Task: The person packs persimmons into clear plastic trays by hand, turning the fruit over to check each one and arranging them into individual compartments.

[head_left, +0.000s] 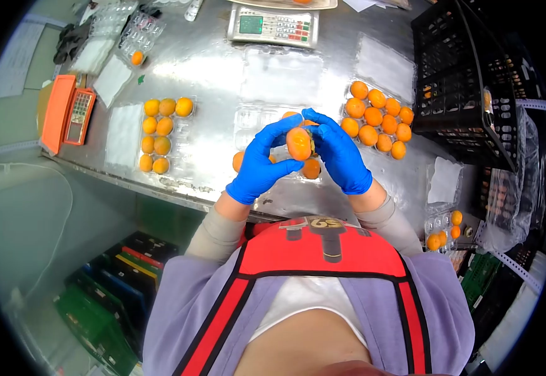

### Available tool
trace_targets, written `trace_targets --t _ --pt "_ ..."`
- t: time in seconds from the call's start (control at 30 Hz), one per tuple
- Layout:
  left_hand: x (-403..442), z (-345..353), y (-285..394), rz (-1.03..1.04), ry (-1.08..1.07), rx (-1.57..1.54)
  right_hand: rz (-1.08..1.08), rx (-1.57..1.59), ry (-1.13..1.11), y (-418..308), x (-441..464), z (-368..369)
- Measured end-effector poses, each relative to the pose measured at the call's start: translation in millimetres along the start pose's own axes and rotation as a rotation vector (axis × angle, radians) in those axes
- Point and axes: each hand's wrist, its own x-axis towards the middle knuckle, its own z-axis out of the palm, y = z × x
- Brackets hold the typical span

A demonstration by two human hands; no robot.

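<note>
Both my hands, in blue gloves, are raised over the middle clear tray. An orange fruit [298, 143] with a green leafy top on its right side sits between them. My left hand [264, 160] curves round its left side with thumb and fingers. My right hand [339, 153] is at its right side, fingers bent over the top. Beneath them the clear tray [246, 123] holds several orange fruits, partly hidden by my hands. To the right a tray of orange fruits [372, 116] stands, and to the left a partly filled tray [182, 139].
A scale [273, 26] stands at the back. An orange-cased device [67, 116] lies at the left edge. Black crates [454, 81] rise at the right. A smaller tray with fruits [434, 224] is at the lower right. Green crates [91, 323] stand below the table at the left.
</note>
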Motion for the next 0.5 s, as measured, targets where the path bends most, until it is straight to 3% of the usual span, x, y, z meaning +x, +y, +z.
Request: trace_targets --t 0.23,0.4,0.5 --pt "-0.9 -6.4 -5.5 0.077 0.085 0.131 -0.116 -0.069 0.036 -1.9 -0.8 -5.7" --pt "-3.1 -8.9 -0.9 0.123 0.221 0.662 -0.096 -0.149 0.146 -6.7 -5.1 -20.9" --pt "-0.2 -3.6 -3.6 0.187 0.251 0.788 -0.108 -0.211 0.104 6.6 -4.4 -23.6"
